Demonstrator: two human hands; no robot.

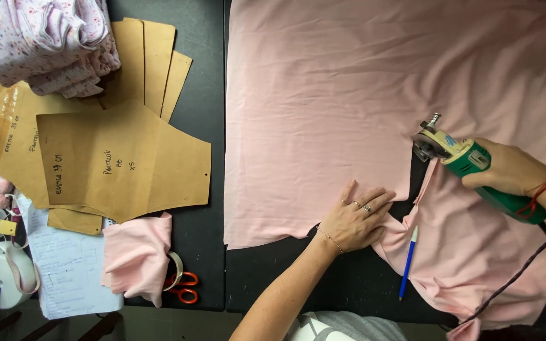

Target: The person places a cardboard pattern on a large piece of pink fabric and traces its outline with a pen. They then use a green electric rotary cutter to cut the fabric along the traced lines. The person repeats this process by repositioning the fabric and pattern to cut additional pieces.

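The right hand [507, 169] is clamped on a green cutter [459, 155], mid-cut through pink fabric [323, 107] spread on the desk [206, 95]. The left hand [355, 218] lies flat, fingers spread, on the near cut edge. The blade seems to face far-left; advancing calls for keeping the cloth taut.

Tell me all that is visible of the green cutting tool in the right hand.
The green cutting tool is a handheld electric fabric cutter with a green plastic-looking body, a cream and metal head with a small round blade guard, and a dark cord trailing toward the lower right. It lies tilted, head pointing upper left, on the pink fabric at the end of a cut. The right hand grips its body.
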